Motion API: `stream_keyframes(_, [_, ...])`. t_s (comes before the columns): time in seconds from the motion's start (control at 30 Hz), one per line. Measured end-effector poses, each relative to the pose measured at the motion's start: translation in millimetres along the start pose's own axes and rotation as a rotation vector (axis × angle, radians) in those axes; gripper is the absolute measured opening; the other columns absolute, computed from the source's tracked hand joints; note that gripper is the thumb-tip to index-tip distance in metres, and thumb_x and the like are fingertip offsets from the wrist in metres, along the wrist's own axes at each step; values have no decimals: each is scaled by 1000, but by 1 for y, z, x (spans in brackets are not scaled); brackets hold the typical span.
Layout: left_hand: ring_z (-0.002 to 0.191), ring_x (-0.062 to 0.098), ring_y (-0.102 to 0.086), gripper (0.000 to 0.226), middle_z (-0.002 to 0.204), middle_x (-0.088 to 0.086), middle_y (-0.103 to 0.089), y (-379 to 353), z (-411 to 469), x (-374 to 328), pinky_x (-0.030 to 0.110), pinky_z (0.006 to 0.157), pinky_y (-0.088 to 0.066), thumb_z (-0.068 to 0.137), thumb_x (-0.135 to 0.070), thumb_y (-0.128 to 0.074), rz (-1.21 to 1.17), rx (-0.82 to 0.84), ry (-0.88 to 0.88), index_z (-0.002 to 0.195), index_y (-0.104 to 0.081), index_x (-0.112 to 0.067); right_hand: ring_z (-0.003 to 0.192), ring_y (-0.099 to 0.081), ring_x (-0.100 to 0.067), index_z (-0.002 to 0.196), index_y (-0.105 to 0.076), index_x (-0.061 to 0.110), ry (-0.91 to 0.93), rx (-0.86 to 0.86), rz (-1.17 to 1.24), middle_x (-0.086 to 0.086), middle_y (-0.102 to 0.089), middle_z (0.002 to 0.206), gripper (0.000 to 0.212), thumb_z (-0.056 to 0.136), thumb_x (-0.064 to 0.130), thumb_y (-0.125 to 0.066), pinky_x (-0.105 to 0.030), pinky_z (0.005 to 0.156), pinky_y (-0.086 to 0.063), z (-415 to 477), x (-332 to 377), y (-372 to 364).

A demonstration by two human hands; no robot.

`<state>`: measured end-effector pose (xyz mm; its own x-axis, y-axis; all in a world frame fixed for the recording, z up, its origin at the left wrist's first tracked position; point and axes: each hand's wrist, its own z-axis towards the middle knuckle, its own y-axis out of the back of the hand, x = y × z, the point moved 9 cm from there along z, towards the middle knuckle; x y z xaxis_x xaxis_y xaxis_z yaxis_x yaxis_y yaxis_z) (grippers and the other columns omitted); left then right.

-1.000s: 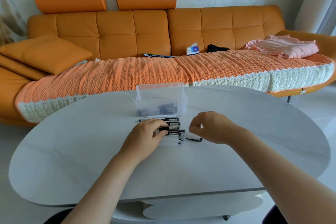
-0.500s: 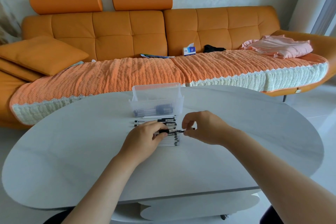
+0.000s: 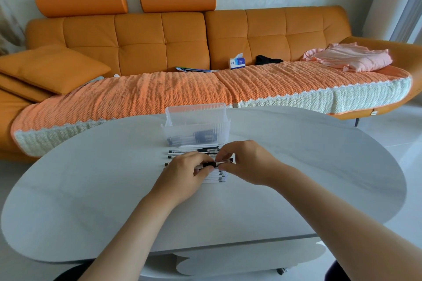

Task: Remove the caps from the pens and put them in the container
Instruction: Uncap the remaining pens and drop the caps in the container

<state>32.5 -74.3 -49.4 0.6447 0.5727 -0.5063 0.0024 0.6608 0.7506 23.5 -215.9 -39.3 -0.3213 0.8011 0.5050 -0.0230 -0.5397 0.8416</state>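
One pen [image 3: 209, 164] is held just above a row of pens [image 3: 194, 151] lying side by side on the white desk [image 3: 91, 178]. The left hand [image 3: 186, 173] grips its dark barrel, fingers curled round it; the right hand [image 3: 245, 163] pinches the clear cap [image 3: 225, 161] at the pen's right end between thumb and forefinger. Whether the cap is seated or already free cannot be told. The clear ribbed container [image 3: 196, 129], with several pens inside, stands on the desk just beyond the row. An orange sofa [image 3: 159, 39] runs behind
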Motion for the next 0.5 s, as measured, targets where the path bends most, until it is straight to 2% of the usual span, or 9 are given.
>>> stream_keyframes(0.07, [91, 2, -60, 18, 97, -15, -68, 0, 0, -1, 24, 81, -49, 92, -23, -62, 6, 1, 1, 107, -70, -27, 71, -55, 10, 103, -71, 34, -30, -26, 2, 16, -67, 94, 15, 89, 39, -68, -14, 64, -40, 0, -2, 1])
stream_keyframes(0.13, [92, 2, -58, 20, 98, -14, -68, 0, 1, 0, 21, 81, -46, 94, -20, -59, 12, 8, 11, 110, -69, -26, 77, -57, -1, 105, -71, 35, -69, -38, -69, 14, -68, 95, 19, 92, 46, -62, -26, 71, -48, 0, -5, 2])
stream_keyframes(0.23, [91, 2, -57, 18, 97, -12, -67, -1, 0, 1, 21, 80, -45, 94, -20, -60, 21, 19, 14, 109, -70, -24, 77, -55, -10, 97, -71, 30, -40, 15, -159, 8, -68, 86, 23, 96, 46, -54, -34, 69, -49, -1, -2, -4])
stream_keyframes(0.3, [90, 1, -58, 17, 95, -13, -67, 0, 0, 1, 22, 80, -46, 93, -19, -61, 16, 17, 8, 106, -70, -24, 78, -55, -13, 95, -71, 26, 17, 31, -164, 6, -66, 85, 24, 98, 41, -52, -37, 68, -48, -2, 6, -8])
stream_keyframes(0.4, [87, -1, -58, 17, 90, -15, -67, 5, -1, -2, 16, 76, -44, 91, -14, -64, -17, -4, -7, 102, -72, -23, 76, -55, -13, 94, -72, 22, 63, 6, -122, 5, -64, 81, 25, 99, 36, -52, -36, 66, -46, -2, 13, -8])
stream_keyframes(0.5, [83, -4, -58, 17, 86, -16, -67, 10, 0, -6, 10, 72, -40, 88, -12, -67, -32, -27, -40, 100, -74, -22, 67, -53, -10, 86, -72, 22, 22, 6, 8, 5, -63, 71, 23, 97, 33, -56, -30, 60, -43, -1, 10, -8])
